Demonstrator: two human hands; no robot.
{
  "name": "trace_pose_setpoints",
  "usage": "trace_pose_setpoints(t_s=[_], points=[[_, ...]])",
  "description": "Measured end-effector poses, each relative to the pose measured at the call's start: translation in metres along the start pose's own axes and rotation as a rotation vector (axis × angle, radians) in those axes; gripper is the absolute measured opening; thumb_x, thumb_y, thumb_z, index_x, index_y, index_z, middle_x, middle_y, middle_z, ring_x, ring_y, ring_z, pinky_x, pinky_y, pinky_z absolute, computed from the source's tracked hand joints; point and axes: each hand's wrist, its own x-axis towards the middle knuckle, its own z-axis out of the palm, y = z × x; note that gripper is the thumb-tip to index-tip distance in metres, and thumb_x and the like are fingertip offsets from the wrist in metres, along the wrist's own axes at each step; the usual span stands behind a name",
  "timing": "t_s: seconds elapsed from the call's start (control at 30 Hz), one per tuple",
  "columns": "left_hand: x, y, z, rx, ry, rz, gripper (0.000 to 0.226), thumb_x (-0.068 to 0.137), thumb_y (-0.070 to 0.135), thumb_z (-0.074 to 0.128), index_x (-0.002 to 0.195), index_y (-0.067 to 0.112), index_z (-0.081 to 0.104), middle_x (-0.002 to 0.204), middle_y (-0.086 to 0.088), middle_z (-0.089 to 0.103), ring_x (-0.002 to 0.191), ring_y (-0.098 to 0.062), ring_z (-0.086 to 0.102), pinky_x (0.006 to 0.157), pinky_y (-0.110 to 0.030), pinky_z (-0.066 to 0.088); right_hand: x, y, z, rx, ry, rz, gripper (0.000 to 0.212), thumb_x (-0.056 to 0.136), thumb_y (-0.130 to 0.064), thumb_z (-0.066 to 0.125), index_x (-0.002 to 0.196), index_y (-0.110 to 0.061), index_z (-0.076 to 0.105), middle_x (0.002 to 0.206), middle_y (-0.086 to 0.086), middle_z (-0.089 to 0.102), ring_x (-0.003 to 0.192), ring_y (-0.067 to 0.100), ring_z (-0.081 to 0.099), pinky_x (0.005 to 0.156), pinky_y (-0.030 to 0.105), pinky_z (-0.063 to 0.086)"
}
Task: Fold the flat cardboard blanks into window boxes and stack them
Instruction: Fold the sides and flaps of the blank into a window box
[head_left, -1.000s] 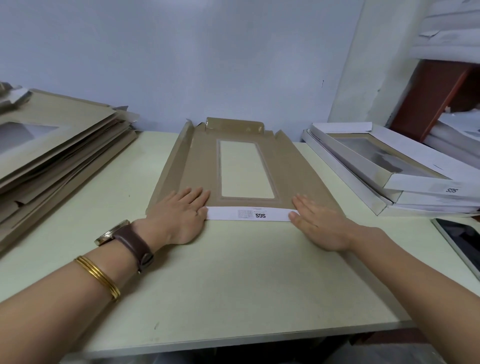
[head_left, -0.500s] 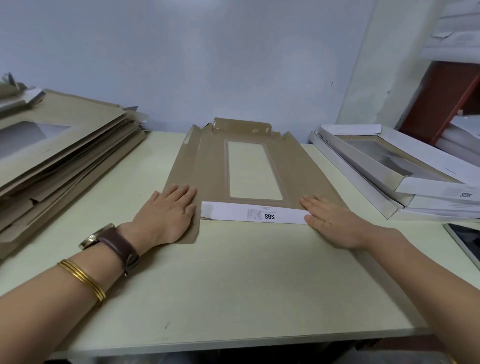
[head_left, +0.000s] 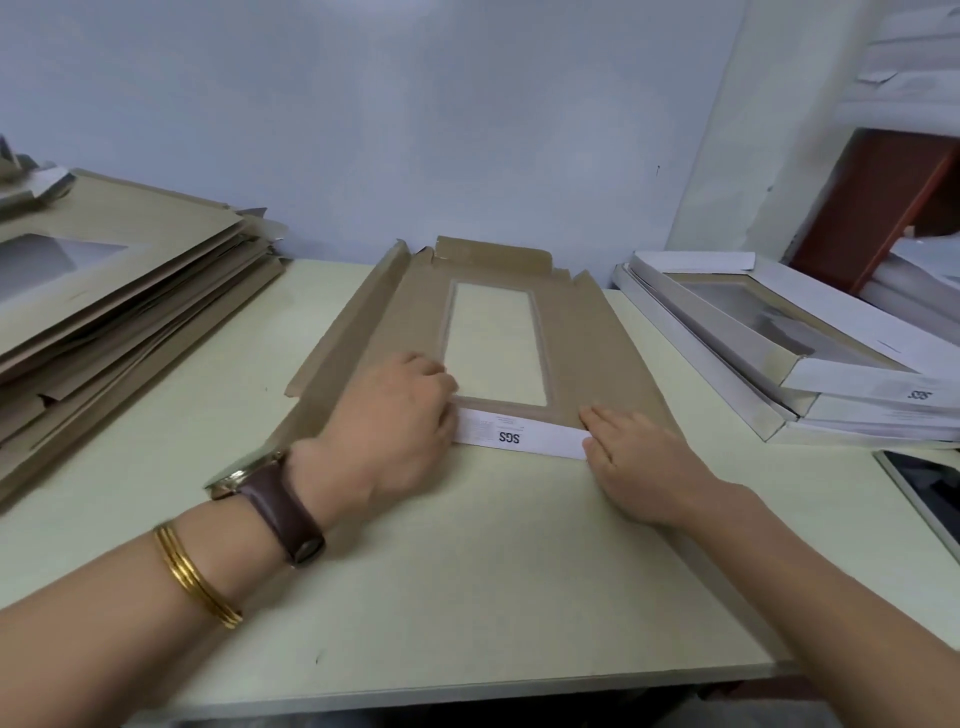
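Note:
A brown cardboard blank with a rectangular window lies flat on the table in front of me. Its near flap, white with "SGS" printed on it, is folded over onto the blank. My left hand lies on the blank with bent fingers, fingertips at the left end of the white flap; it is motion-blurred. My right hand presses flat on the flap's right end. The blank's long left side flap stands slightly raised, as does the far end flap.
A tall pile of flat brown blanks fills the table's left side. Folded white window boxes are stacked at the right. A tablet lies at the right edge. The pale table ends close to me.
My left hand has slid right from the blank's left corner to the left end of the white flap, its fingers now bent. The right hand stays on the flap's right end.

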Motion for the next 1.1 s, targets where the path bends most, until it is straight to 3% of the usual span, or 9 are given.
trace_pose_setpoints(t_s=[0.07,0.17,0.27,0.47,0.6,0.77,0.87,0.97,1.1], points=[[0.005,0.023,0.002,-0.109,-0.079,-0.009,0.03,0.099,0.025,0.034,0.104,0.012,0.061,0.113,-0.001,0.058,0.113,-0.024,0.048,0.086,-0.031,0.035,-0.006,-0.018,0.001,-0.045,0.056,0.024,0.048,0.103,-0.032,0.02,0.148,-0.018,0.029,0.153,-0.002,0.033,0.134,0.022,0.032,0.108,0.035,0.029],[0.012,0.049,0.008,-0.198,-0.199,0.012,0.031,0.102,0.025,0.029,0.099,0.01,0.056,0.112,-0.009,0.059,0.11,-0.029,0.049,0.092,-0.035,0.033,-0.019,-0.049,0.004,-0.113,0.122,0.046,0.04,0.101,-0.033,0.025,0.132,-0.017,0.044,0.134,0.001,0.049,0.118,0.023,0.042,0.091,0.033,0.033],[0.016,0.057,0.014,-0.256,-0.302,-0.042,0.033,0.103,0.026,0.025,0.109,0.007,0.051,0.122,-0.011,0.056,0.117,-0.032,0.047,0.098,-0.041,0.035,-0.031,-0.074,0.002,-0.138,0.134,-0.006,0.038,0.1,-0.033,0.025,0.12,-0.015,0.052,0.123,0.004,0.055,0.112,0.024,0.043,0.087,0.033,0.032],[0.014,0.042,0.024,-0.213,-0.417,-0.215,0.023,0.1,0.038,0.023,0.094,0.019,0.035,0.114,-0.011,0.05,0.112,-0.03,0.044,0.101,-0.047,0.035,-0.061,-0.099,-0.014,-0.046,0.129,-0.188,0.074,0.079,-0.03,-0.004,0.12,-0.011,0.054,0.116,0.01,0.054,0.105,0.022,0.034,0.088,0.036,0.026],[0.008,0.037,0.027,-0.062,-0.41,-0.24,0.049,0.098,0.052,0.02,0.127,0.016,0.036,0.128,-0.013,0.044,0.126,-0.03,0.037,0.103,-0.048,0.032,-0.069,-0.107,-0.023,0.016,0.046,-0.261,0.051,0.093,-0.03,0.01,0.102,-0.014,0.058,0.112,0.005,0.056,0.092,0.017,0.022,0.085,0.036,0.019],[-0.008,0.027,0.035,0.116,-0.426,-0.195,0.072,0.093,0.062,0.008,0.152,0.021,0.005,0.154,-0.012,0.014,0.144,-0.028,0.009,0.112,-0.049,0.02,-0.059,-0.103,-0.04,0.062,-0.063,-0.332,0.039,0.1,-0.03,0.022,0.074,-0.017,0.048,0.091,0.005,0.058,0.084,0.021,0.04,0.083,0.035,0.034],[-0.014,0.01,0.035,0.105,-0.429,-0.17,0.077,0.088,0.067,0.005,0.153,0.025,0.001,0.157,-0.007,0.009,0.146,-0.025,0.006,0.115,-0.048,0.016,-0.043,-0.089,-0.051,0.231,-0.161,-0.321,0.036,0.101,-0.028,0.035,0.097,-0.014,0.068,0.096,0.009,0.066,0.092,0.026,0.057,0.086,0.036,0.044],[-0.02,-0.009,0.031,0.093,-0.497,-0.157,0.08,0.086,0.073,0.006,0.153,0.03,-0.006,0.161,-0.002,-0.002,0.149,-0.021,-0.004,0.118,-0.046,0.007,-0.022,-0.074,-0.057,0.146,-0.175,-0.255,0.035,0.099,-0.028,0.042,0.121,-0.009,0.062,0.124,0.011,0.063,0.118,0.028,0.052,0.102,0.031,0.036],[-0.026,-0.035,0.016,0.022,-0.59,-0.137,0.081,0.083,0.076,0.015,0.151,0.037,-0.009,0.161,0.001,-0.012,0.148,-0.014,-0.012,0.118,-0.042,-0.009,0.005,-0.048,-0.062,0.044,-0.214,-0.213,0.047,0.097,-0.03,0.051,0.141,-0.015,0.047,0.146,0.005,0.046,0.135,0.023,0.038,0.107,0.025,0.027]])
